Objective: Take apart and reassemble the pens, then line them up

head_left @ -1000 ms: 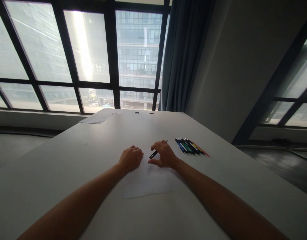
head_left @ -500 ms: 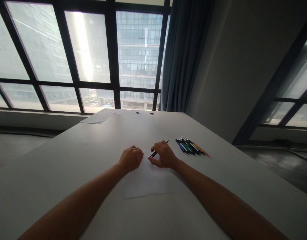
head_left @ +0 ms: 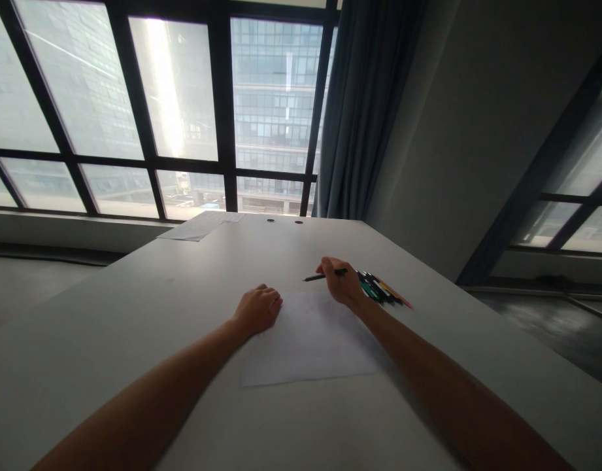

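One black pen [head_left: 325, 276] pinched in right hand [head_left: 340, 282] fingers (tip pointing left), above the paper [head_left: 310, 340].

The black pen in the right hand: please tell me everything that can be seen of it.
The black pen is slim and dark, its material too small to judge. The right hand grips its right end, so only the left part shows, ending in a thin tip. It lies nearly level, tip pointing left, raised just beyond the far edge of the white sheet and not touching it. Nothing else touches it.
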`<action>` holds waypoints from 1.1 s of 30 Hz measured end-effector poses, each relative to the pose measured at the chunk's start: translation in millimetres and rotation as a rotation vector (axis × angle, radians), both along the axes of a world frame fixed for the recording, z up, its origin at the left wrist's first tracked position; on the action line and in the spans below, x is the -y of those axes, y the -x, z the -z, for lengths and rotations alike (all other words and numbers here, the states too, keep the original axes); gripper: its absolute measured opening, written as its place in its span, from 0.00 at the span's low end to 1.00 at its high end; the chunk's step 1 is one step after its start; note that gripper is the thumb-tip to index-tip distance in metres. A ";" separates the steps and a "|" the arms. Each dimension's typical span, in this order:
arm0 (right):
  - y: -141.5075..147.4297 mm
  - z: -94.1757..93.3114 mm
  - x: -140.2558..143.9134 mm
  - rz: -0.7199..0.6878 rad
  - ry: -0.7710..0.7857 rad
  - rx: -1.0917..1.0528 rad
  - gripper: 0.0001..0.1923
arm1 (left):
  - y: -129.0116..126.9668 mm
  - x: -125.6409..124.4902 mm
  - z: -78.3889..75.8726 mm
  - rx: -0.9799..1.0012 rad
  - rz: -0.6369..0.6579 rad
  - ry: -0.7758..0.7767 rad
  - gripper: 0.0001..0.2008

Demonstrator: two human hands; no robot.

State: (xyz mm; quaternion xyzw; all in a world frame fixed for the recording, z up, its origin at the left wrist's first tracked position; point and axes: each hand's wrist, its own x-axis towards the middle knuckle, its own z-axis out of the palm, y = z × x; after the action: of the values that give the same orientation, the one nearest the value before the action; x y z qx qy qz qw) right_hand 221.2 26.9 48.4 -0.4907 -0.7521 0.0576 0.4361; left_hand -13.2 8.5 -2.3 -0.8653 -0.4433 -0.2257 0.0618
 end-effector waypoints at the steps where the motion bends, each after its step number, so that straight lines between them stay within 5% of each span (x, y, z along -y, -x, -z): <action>1: 0.1 -0.8 -0.7 -0.014 0.150 -0.109 0.33 | -0.1 0.3 -0.2 -0.002 -0.002 0.000 0.14; 4: 3.5 3.9 -3.3 -0.159 0.490 -0.327 0.30 | 0.0 0.7 -0.8 -0.006 -0.014 -0.006 0.14; 8: 9.5 19.1 -4.1 -0.210 0.481 -0.317 0.19 | 0.4 0.6 -0.4 -0.002 -0.010 -0.009 0.14; 12: 13.3 33.7 -2.0 -0.347 0.668 -0.288 0.12 | 0.2 1.3 -1.0 0.008 -0.011 -0.005 0.13; 18: 16.7 46.7 -4.8 -0.156 0.512 -0.121 0.05 | -1.0 3.1 -4.0 -0.002 -0.021 0.004 0.13; 26: 17.6 44.4 -5.4 -0.177 0.546 -0.055 0.04 | -1.4 3.8 -5.1 0.012 -0.036 0.017 0.13; 33: 15.3 40.5 -6.6 -0.214 0.528 -0.311 0.12 | 1.2 2.9 -3.7 0.045 0.008 -0.021 0.13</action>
State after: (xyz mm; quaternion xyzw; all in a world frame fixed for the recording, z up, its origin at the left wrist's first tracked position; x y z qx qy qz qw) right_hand 206.0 33.5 7.9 -0.4902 -0.6830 0.3705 0.3949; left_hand -14.4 5.6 1.4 -0.8610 -0.4387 -0.2500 0.0603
